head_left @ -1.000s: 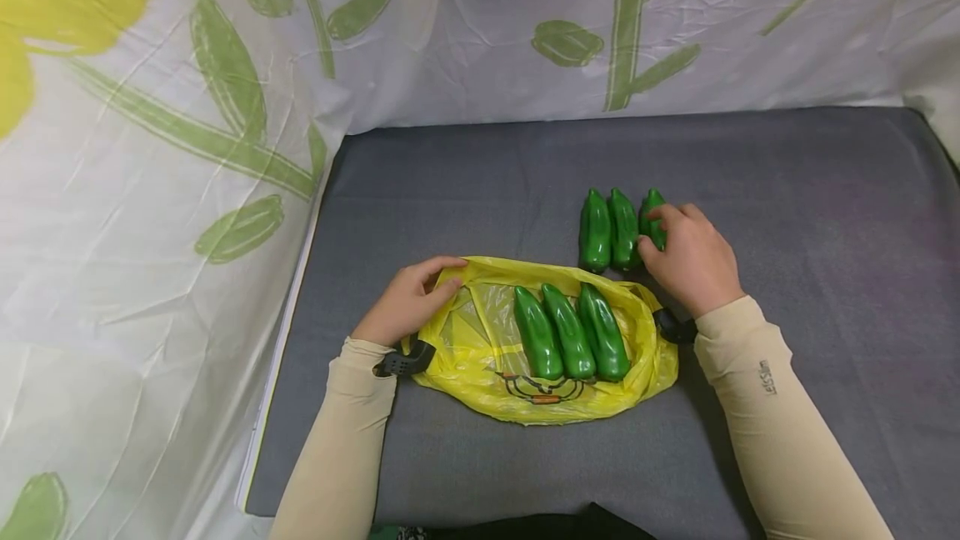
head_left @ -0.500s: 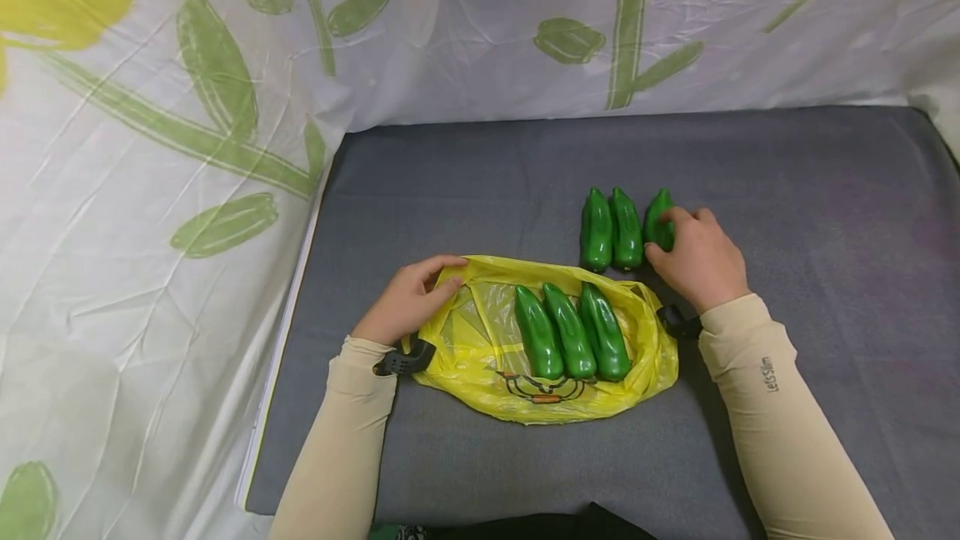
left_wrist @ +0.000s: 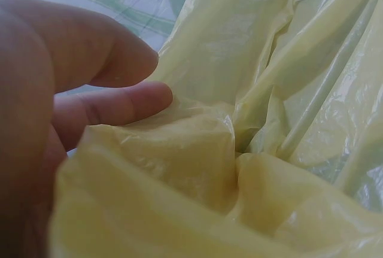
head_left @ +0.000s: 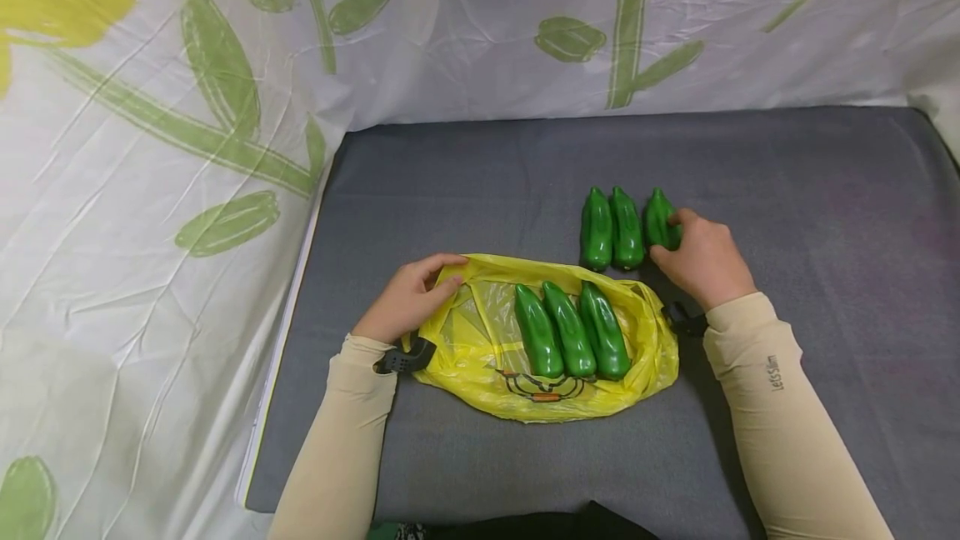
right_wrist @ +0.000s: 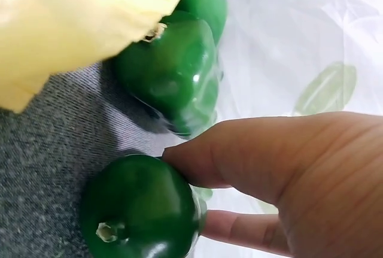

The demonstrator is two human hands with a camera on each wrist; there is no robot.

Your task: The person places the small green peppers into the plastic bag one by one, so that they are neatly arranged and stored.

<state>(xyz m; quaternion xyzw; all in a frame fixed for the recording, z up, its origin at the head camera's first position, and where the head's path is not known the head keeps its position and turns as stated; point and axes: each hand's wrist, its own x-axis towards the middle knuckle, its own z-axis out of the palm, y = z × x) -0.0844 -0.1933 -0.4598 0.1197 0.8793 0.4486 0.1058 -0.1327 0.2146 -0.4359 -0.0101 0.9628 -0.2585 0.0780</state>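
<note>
A yellow plastic bag (head_left: 457, 382) lies with its mouth open and holds three green peppers (head_left: 570, 332). At the bag's left rim, my left hand (head_left: 408, 298) rests with thumb and fingers spread apart. In the left wrist view, the left fingers (left_wrist: 128, 102) touch the yellow film, and a fold hides part of the hand. Beyond the bag, my right hand (head_left: 705, 261) holds a green pepper (head_left: 660, 219) between thumb and finger. That pepper (right_wrist: 137, 201) shows its stem end in the right wrist view. Two more peppers (head_left: 611, 232) lie side by side left of it.
The dark grey cloth-covered table (head_left: 450, 182) lies under everything. A white curtain with a leaf pattern (head_left: 465, 48) stands behind the table and along its left side. The bag's rim comes close to the nearer ends of the loose peppers.
My right hand has shifted slightly right, and the pepper at its fingers has moved a little away from the two beside it. My left hand and the bag have stayed in place.
</note>
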